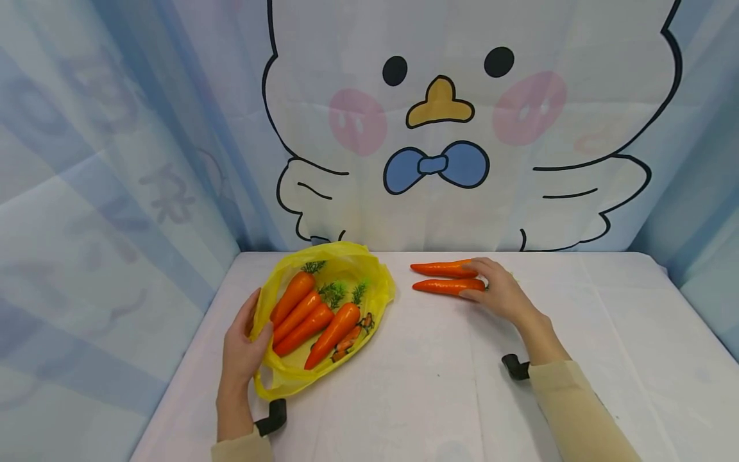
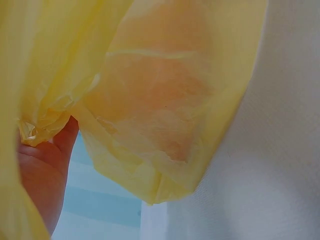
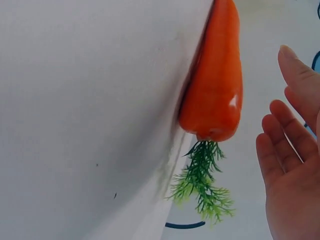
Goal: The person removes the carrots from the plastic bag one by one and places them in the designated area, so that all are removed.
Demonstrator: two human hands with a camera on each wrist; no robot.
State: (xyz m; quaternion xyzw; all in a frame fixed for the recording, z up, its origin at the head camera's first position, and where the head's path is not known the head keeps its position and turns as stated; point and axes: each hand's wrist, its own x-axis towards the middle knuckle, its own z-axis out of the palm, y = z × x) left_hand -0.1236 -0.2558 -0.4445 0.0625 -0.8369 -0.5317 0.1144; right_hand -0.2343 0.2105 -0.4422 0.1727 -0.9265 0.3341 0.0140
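Observation:
On the left of the table, in the head view, a yellow plastic bag (image 1: 381, 276) lies with its mouth wide. Several orange carrots (image 1: 340, 327) with green tops are inside, beside a small orange and dark patterned thing (image 1: 349, 340). My left hand (image 1: 245, 343) grips the bag's left rim; the left wrist view shows the gathered yellow film (image 2: 150, 100) against the hand (image 2: 45, 165). Two more carrots (image 1: 441, 287) lie side by side to the right of the bag. My right hand (image 1: 496, 292) is over their thick ends, fingers spread; in the right wrist view it stands apart from one carrot (image 3: 215, 80).
A white cloth covers the table (image 1: 404, 398). Behind it hangs a curtain (image 1: 439, 212) with a cartoon bird print, and blue and white fabric (image 1: 115, 256) hangs along the left side. Dark wrist-camera mounts (image 1: 277, 417) stick out at both wrists.

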